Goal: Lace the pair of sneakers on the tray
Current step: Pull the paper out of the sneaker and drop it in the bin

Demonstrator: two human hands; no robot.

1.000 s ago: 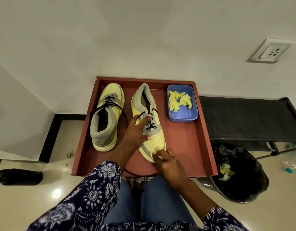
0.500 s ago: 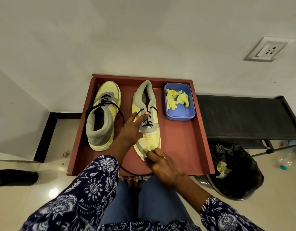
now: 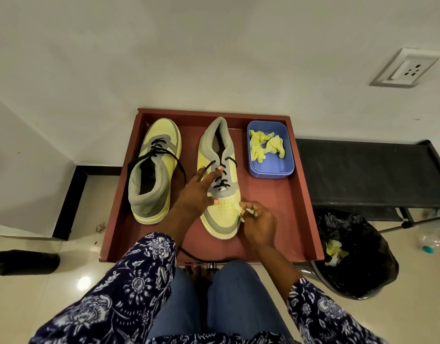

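Two yellow and grey sneakers lie on a red-brown tray (image 3: 276,207). The left sneaker (image 3: 154,170) points away from me, its black lace loose over the sides. The right sneaker (image 3: 216,137) points toward me, with a black lace (image 3: 220,181) through its lower eyelets only. My left hand (image 3: 194,197) presses on this shoe, fingers spread over the lace and thumb on the toe box. My right hand (image 3: 259,224) pinches a crumpled yellow wad (image 3: 238,207) at the right side of the toe.
A blue box (image 3: 271,167) holding more yellow wads stands at the tray's back right. A loose black lace end (image 3: 189,253) trails over the tray's front edge. A black-lined bin (image 3: 357,256) and a black rack (image 3: 362,175) are to the right.
My right hand has slid from the tip of the toe to its right side, and the yellow wad now shows in its fingers. My left hand stays on the shoe.
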